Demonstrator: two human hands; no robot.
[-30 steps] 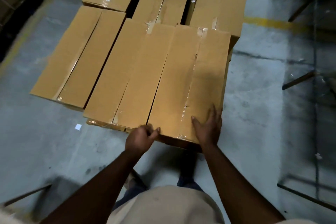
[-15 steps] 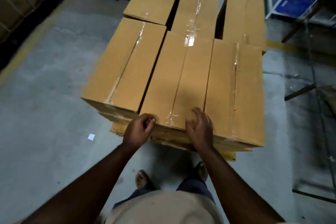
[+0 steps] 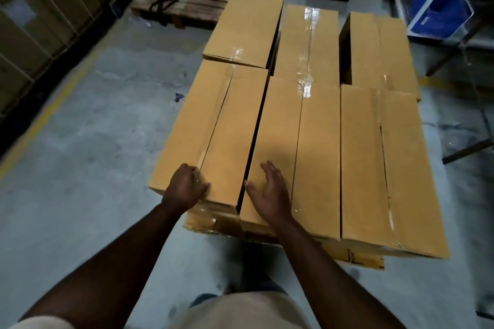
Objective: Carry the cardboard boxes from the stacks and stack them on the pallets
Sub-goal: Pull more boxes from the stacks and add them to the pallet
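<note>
Concrete floor (image 3: 88,147) all around us, grey and scuffed, with a yellow line along the left and an empty wooden pallet (image 3: 184,5) further back. Right in front sits the stack we're working on: long tan cardboard boxes laid flat, side by side, on a low pallet that's mostly hidden under them.

Nearest are three: the left box (image 3: 211,125), the middle box (image 3: 296,141) and the right box (image 3: 385,165), each sealed down the centre seam with clear tape that's gone crinkly and shiny in spots.

Our left hand (image 3: 185,189) has its fingers curled over the near end of the left box, gripping that corner. Our right hand (image 3: 272,195) lies flat on the middle box, fingers straight and spread, holding nothing.

Our guess: these are stiff but dentable and awkward for their length, weight unknown. Tape looks slippery, so we'd grab under the short ends, not the top.
</note>
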